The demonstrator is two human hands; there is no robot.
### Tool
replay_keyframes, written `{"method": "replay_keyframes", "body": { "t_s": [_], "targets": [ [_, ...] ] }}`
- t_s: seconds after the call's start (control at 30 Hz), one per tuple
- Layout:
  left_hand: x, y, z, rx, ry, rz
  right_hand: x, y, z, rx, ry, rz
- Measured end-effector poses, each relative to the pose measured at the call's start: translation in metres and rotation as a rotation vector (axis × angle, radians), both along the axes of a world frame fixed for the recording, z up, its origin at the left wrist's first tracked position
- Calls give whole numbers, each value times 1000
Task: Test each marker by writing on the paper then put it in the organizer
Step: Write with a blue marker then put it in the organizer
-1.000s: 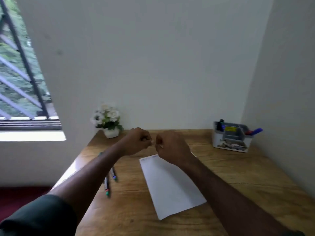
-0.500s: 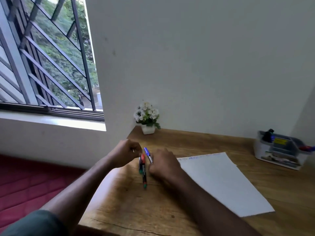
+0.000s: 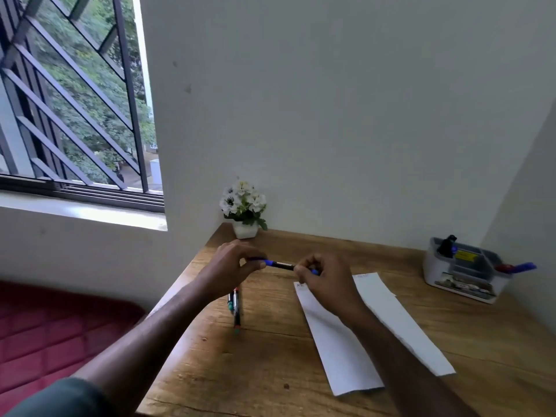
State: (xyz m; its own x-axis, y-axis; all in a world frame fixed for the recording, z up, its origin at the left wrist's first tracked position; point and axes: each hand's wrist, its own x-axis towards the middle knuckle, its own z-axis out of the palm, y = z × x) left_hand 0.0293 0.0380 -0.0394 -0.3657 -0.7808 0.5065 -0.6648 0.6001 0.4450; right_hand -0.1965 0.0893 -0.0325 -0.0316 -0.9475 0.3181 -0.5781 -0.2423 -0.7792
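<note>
Two hands meet in the middle of the frame, above the wooden desk (image 3: 270, 371). The left hand (image 3: 231, 267) pinches one end of a blue marker (image 3: 281, 265), and the right hand (image 3: 326, 284) pinches the other end. The marker lies flat between them, up in the air.

Just below the left hand, two more markers (image 3: 236, 305) lie side by side on the desk. The white paper (image 3: 346, 350) lies under the right arm. The gray organizer (image 3: 464, 270) sits far off at the right side, with some markers already in it.

It looks like the cap is about to come off. A hard tug could make the cap fly away. Ink could also get on the fingers. An elbow could bump the two loose markers off the desk edge.
</note>
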Motion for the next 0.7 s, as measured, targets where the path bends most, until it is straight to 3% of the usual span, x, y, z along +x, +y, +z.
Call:
{"method": "replay_keyframes", "body": {
  "t_s": [0.1, 0.17, 0.5, 0.7],
  "targets": [
    [-19, 8, 6, 45, 26, -99, -14, 7, 9, 41, -420, 91],
    [-33, 15, 7, 68, 40, -179, -18, 10, 11, 54, -572, 166],
    [-66, 29, 10, 302, -23, -410, -27, 8, -18, 37, -533, 178],
    [-61, 25, 25, 493, 48, -556, -33, 10, -15, -15, -568, 293]
  ]
}}
